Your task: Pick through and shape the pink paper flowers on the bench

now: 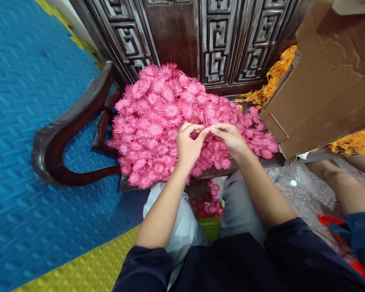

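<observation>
A large heap of pink artificial flower heads (158,117) covers the seat of a dark wooden bench. Above the heap's front right part, my left hand (190,142) and my right hand (229,138) meet at the fingertips. Thumb and index finger are pinched together on each hand. Whatever lies between the fingertips is too small to make out. More pink flower heads (211,207) lie low between my knees, by a green container (209,228).
The bench's curved armrest (63,107) stands on the left, beside blue matting (15,134). Its carved backrest (173,40) rises behind the heap. At the right, a cardboard box (325,89) stands against orange artificial foliage (276,77). Another person's leg (343,186) is at the far right.
</observation>
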